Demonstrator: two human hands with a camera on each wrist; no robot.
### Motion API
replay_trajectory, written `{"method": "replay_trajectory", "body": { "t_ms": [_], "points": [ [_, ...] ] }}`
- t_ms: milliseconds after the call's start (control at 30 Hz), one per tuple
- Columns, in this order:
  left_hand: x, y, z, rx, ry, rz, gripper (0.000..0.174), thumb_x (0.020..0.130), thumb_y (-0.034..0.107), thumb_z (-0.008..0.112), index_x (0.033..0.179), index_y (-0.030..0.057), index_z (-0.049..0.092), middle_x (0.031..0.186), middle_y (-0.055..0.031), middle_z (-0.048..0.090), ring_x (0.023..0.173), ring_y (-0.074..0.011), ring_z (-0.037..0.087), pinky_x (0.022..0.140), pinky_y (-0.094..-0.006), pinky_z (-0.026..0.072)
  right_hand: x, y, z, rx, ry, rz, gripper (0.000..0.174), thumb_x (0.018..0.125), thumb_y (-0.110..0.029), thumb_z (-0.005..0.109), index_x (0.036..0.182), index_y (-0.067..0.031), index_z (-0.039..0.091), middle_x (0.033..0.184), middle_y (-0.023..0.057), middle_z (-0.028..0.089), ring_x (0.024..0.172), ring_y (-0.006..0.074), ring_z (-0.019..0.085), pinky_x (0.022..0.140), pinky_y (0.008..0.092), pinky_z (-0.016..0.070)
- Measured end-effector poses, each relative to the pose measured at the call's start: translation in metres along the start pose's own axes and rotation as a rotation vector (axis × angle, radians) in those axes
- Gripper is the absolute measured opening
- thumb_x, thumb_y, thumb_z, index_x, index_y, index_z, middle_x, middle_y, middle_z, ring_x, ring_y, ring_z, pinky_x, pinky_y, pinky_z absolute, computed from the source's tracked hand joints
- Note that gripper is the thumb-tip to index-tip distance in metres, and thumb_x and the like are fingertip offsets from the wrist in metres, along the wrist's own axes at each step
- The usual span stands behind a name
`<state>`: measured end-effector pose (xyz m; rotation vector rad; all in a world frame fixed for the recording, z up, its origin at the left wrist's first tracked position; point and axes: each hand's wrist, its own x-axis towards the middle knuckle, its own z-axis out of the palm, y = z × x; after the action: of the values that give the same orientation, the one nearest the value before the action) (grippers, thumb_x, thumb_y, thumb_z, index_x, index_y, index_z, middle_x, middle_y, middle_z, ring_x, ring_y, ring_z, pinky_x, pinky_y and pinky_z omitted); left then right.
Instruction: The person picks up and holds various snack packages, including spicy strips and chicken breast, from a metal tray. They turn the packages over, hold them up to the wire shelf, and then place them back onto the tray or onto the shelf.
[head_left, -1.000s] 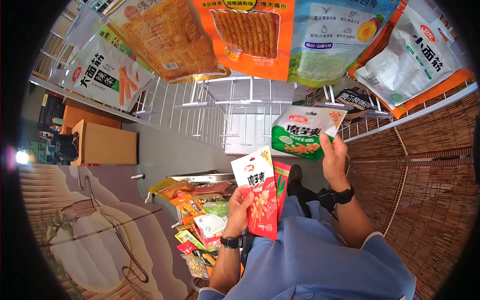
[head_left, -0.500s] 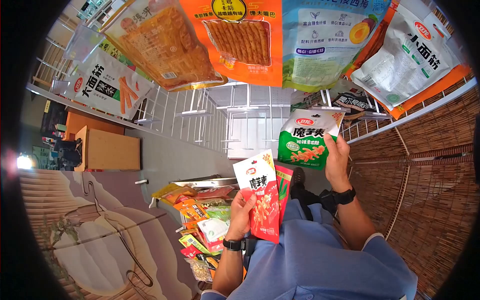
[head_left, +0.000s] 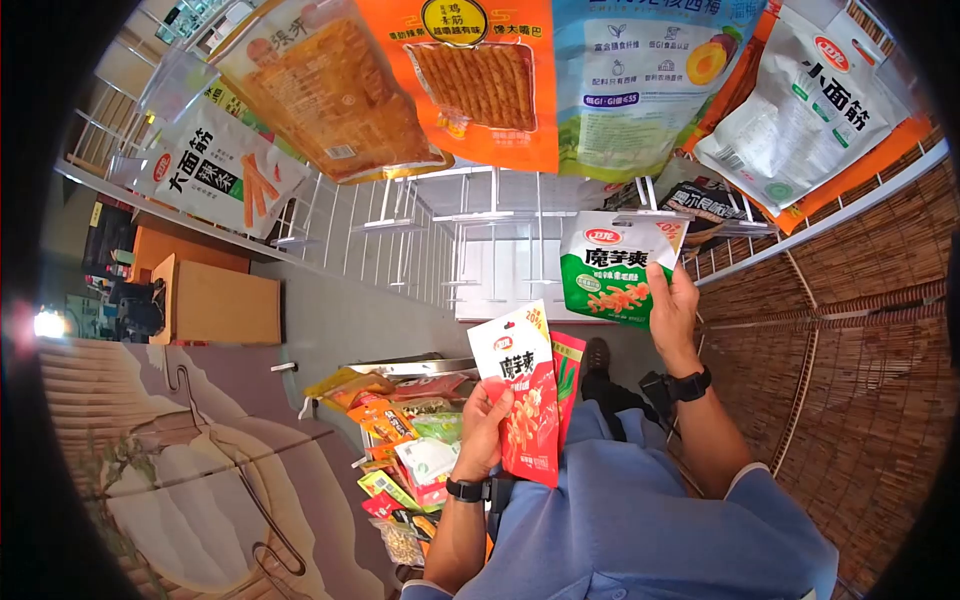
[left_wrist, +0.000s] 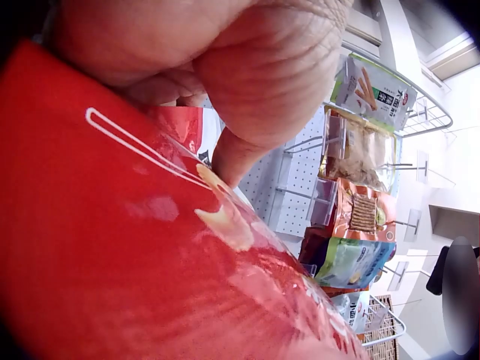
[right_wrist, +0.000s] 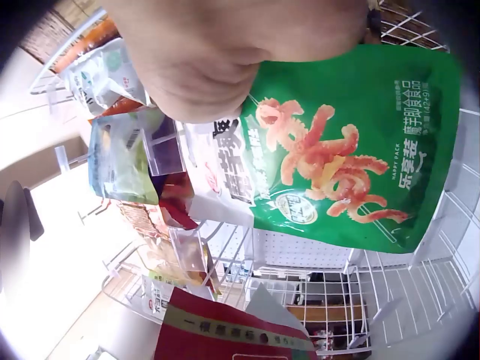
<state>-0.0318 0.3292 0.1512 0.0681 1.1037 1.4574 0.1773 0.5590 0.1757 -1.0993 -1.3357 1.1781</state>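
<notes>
In the head view my left hand (head_left: pixel 484 432) grips a red-and-white snack bag (head_left: pixel 528 432), thumb across its front. A second bag, pink-red with green (head_left: pixel 568 372), shows behind it, mostly covered. That red bag (left_wrist: pixel 112 225) fills much of the left wrist view. My right hand (head_left: pixel 674 312) pinches a green-and-white snack bag (head_left: pixel 612 290) at its right side, thumb on the front. The bag hangs upright, its top edge overlapping the rack's lower hooks in this view. Orange curled snack pieces are printed on the green bag (right_wrist: pixel 330 150) in the right wrist view.
A white wire rack (head_left: pixel 400 215) curves ahead, hung with large snack bags, among them an orange bag (head_left: pixel 480 80) and a silver bag (head_left: pixel 795 120). Low at left, several snack packets (head_left: pixel 410 435) lie piled. A woven reed screen (head_left: pixel 850 400) stands at right.
The green-and-white bag has turned from a tilt to nearly level and shifted slightly right with my right hand. My left hand keeps its hold, with little movement.
</notes>
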Motion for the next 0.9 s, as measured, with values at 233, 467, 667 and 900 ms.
{"method": "replay_trajectory", "body": {
  "t_ms": [233, 467, 667, 900],
  "points": [
    [0.005, 0.000, 0.001, 0.032, -0.044, 0.012, 0.022, 0.100, 0.014, 0.063, 0.117, 0.0032, 0.055, 0.112, -0.0075, 0.069, 0.097, -0.0150, 0.070, 0.088, -0.0331, 0.0580, 0.018, -0.004, 0.001, 0.119, 0.082, -0.029, 0.031, 0.105, -0.022, 0.056, 0.120, 0.0047, 0.063, 0.105, 0.0054, 0.069, 0.093, 0.0085, 0.058, 0.082, 0.0270, 0.0492],
    [0.004, -0.005, 0.001, -0.001, 0.001, 0.033, 0.024, 0.098, 0.010, 0.067, 0.117, 0.0030, 0.054, 0.107, -0.0071, 0.069, 0.094, -0.0142, 0.069, 0.085, -0.0318, 0.0584, 0.024, -0.001, 0.006, 0.271, 0.069, 0.048, 0.030, 0.105, -0.019, 0.057, 0.122, 0.0048, 0.062, 0.108, 0.0050, 0.068, 0.095, 0.0082, 0.058, 0.084, 0.0264, 0.0486],
    [0.002, -0.005, 0.001, -0.020, -0.007, 0.033, 0.024, 0.097, 0.008, 0.067, 0.117, 0.0031, 0.055, 0.108, -0.0070, 0.069, 0.094, -0.0133, 0.069, 0.084, -0.0314, 0.0587, 0.037, 0.005, 0.009, 0.216, 0.144, 0.033, 0.026, 0.104, -0.018, 0.057, 0.122, 0.0020, 0.060, 0.109, 0.0053, 0.067, 0.095, 0.0088, 0.062, 0.084, 0.0256, 0.0500],
    [0.005, 0.011, 0.000, 0.022, 0.049, 0.153, 0.024, 0.098, 0.009, 0.066, 0.118, 0.0023, 0.055, 0.111, -0.0088, 0.071, 0.095, -0.0128, 0.069, 0.085, -0.0309, 0.0578, 0.007, 0.022, 0.020, 0.049, 0.283, -0.091, 0.044, 0.098, -0.006, 0.062, 0.136, 0.0017, 0.042, 0.130, 0.0159, 0.055, 0.120, 0.0217, 0.053, 0.104, 0.0340, 0.0414]
  ]
}}
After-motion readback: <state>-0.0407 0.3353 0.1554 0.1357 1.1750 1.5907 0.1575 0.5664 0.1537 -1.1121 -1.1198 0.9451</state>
